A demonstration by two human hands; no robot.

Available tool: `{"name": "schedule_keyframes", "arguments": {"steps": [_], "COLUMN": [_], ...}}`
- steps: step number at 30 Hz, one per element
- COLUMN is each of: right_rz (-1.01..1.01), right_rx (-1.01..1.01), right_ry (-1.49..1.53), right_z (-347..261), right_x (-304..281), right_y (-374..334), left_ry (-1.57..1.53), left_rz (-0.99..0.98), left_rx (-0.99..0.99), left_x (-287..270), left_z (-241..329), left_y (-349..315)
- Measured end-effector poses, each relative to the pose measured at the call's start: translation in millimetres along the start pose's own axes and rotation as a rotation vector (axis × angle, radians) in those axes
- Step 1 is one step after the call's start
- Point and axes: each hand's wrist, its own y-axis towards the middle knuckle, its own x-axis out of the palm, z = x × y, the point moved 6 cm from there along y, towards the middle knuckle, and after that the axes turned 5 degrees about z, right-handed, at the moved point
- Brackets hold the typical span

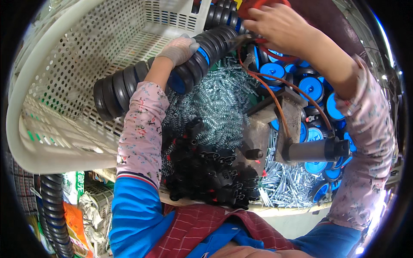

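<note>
Left hand (178, 49) gloved in light grey, fingers curled closed in a grasp, palm down, forearm running up from lower centre in a pink floral sleeve over a blue one. Right hand (277, 23) bare, raised near the top edge, fingers bent and pinched together, wrist flexed, forearm coming in from the right side, same floral sleeve, elbow bent sharply.

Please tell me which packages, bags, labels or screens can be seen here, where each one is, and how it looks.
Orange bag: lower left beside the black ribbed hose, crumpled, orange.
White bag with green print: lower left under the white basket, flat, partly hidden.
No screens or signs are visible.
</note>
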Motion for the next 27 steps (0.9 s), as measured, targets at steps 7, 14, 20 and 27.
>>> {"name": "schedule_keyframes", "arguments": {"steps": [7,14,20,27], "right_rz": [0.088,0.186,0.129,-0.090], "right_rx": [-0.124,-0.103,-0.125,-0.092], "right_ry": [-0.202,-0.126,-0.191,-0.072], "right_z": [-37,-75,-69,-108], "right_x": [45,89,83,103], "right_y": [52,68,69,89], "left_ry": [-0.302,-0.237,-0.279,-0.209], "left_rz": [0.017,0.019,0.052,0.073], "left_rx": [-0.016,0.059,0.069,0.074], "left_x": [-3,-10,-10,-8], "left_z": [15,25,19,27], "left_y": [3,-6,-6,-7]}}
